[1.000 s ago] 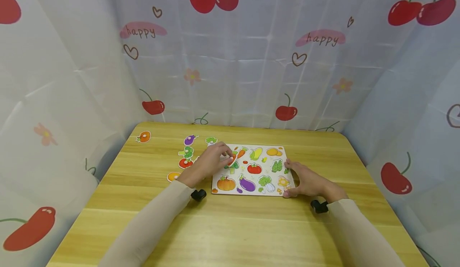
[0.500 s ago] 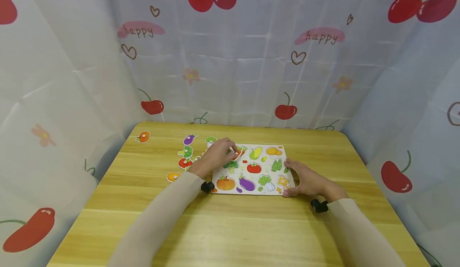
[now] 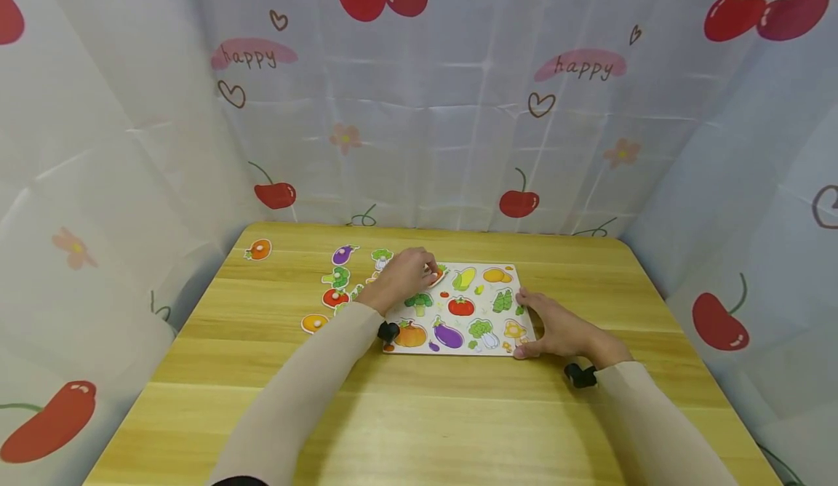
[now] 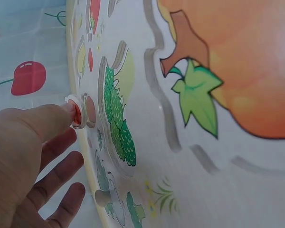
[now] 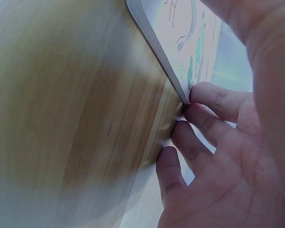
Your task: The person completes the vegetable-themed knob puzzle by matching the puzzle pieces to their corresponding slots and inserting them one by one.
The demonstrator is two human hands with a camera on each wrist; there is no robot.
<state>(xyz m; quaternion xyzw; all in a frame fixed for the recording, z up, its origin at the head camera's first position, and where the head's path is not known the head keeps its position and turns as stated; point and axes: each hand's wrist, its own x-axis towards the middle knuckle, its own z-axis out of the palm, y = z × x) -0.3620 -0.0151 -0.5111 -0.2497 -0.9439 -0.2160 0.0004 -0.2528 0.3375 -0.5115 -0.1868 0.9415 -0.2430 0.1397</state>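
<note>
Puzzle board (image 3: 484, 310), white and printed with vegetables, lying flat on the wood-grained surface (image 3: 445, 420); places are given relative to the board, as the head camera sees it. Left hand (image 3: 402, 279): over the board's far left part, its grip together, clamped on a small red piece (image 4: 78, 115) with a pale rim. This piece is at the far left part of the board; whether it touches the board cannot be told. Right hand (image 3: 559, 329): at the board's right side, its grip apart, thumb at the near right corner, fingers touching the right edge. Loose cut-outs lie left of the board: an eggplant piece (image 3: 342, 255), a broccoli piece (image 3: 338, 278), a tomato piece (image 3: 334, 297) and, nearest the viewer, a round orange piece (image 3: 315, 323). A leafy green piece (image 3: 382, 256) lies near the board's far left corner. A leaf-topped orange piece (image 3: 260, 250) lies farthest left, well apart from the board. Behind the board hangs a pale curtain (image 3: 445, 144) printed with cherries.
</note>
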